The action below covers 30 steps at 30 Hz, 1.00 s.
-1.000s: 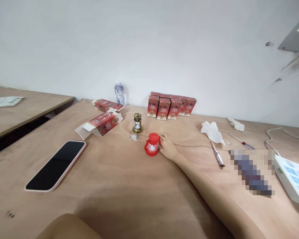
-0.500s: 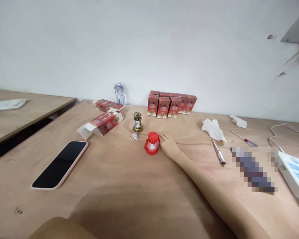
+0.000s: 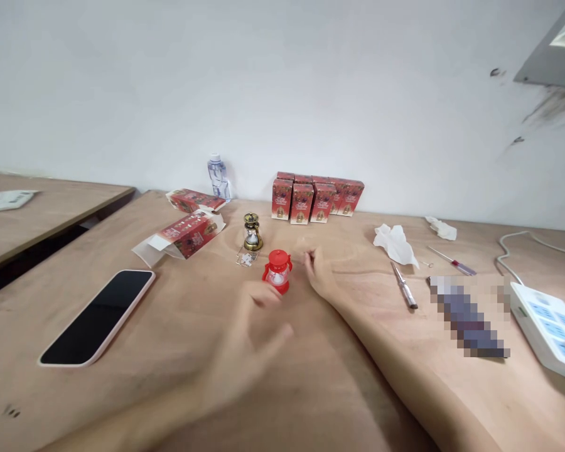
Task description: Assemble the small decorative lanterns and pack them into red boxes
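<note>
A small red lantern point(image 3: 277, 271) with a clear middle stands upright on the table. My left hand point(image 3: 252, 333), smeared by motion, is just in front of it, thumb and fingers apart and nothing seen between them. On the lantern's right, a short gap away, my right hand point(image 3: 318, 275) rests on the tabletop with its fingers curled together; whatever they may hold is hidden. Behind and to the left stands a bronze-coloured lantern point(image 3: 252, 233), with small white pieces point(image 3: 247, 258) and thin wire lying in front of it.
Several red boxes point(image 3: 301, 204) stand by the wall. Opened red packaging point(image 3: 193, 235), a bottle point(image 3: 219, 179) and a phone point(image 3: 98, 317) are at left. Rightward lie crumpled tissue point(image 3: 396, 245), a metal pen-like tool point(image 3: 405, 287), a screwdriver point(image 3: 459, 266) and a power strip point(image 3: 546, 326).
My left hand has come up from the bottom edge toward the red lantern. My right hand has drawn slightly away from the lantern, its fingers curling in. The view has shifted slightly right.
</note>
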{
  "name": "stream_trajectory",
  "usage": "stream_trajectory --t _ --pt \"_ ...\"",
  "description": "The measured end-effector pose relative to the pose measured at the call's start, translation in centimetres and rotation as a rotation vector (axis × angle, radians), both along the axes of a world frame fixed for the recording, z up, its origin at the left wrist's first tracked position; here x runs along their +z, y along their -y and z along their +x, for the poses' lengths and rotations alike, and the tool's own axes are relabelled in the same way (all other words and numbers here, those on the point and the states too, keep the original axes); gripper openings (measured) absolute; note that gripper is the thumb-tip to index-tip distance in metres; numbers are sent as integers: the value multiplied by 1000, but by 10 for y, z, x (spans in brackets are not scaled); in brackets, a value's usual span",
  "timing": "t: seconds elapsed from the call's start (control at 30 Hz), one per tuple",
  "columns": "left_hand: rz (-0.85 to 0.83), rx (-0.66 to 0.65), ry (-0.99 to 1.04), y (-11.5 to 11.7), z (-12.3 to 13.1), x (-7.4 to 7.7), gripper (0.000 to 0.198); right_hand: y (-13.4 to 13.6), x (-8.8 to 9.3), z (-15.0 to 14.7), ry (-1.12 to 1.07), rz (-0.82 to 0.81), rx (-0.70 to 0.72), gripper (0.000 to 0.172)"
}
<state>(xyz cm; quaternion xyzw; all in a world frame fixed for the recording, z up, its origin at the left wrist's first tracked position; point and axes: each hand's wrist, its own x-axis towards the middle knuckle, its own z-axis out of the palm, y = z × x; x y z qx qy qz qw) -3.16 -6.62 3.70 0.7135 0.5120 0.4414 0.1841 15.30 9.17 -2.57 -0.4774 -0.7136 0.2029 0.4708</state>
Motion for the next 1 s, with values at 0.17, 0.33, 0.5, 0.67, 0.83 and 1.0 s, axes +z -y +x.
stream_trajectory --t 0.17,0.33,0.5,0.67,0.83,1.0 --pt "-196 145 158 -80 -7 -31 77 3 2 -11 -469 -127 51 35" --pt "-295 -101 413 -107 -2 -44 60 0 5 -18 -715 -267 169 49" --pt "-395 -171 617 -116 -28 -34 55 -1 9 -11 -963 -425 259 42" --pt "-583 -306 756 -115 -41 -35 44 5 15 -10 -978 -672 405 40" --pt "-609 -378 743 -111 -37 -37 42 14 21 -15 -982 -762 497 42" --pt "-569 -362 739 -112 -37 -35 43 15 22 -12 -1057 -710 477 43"
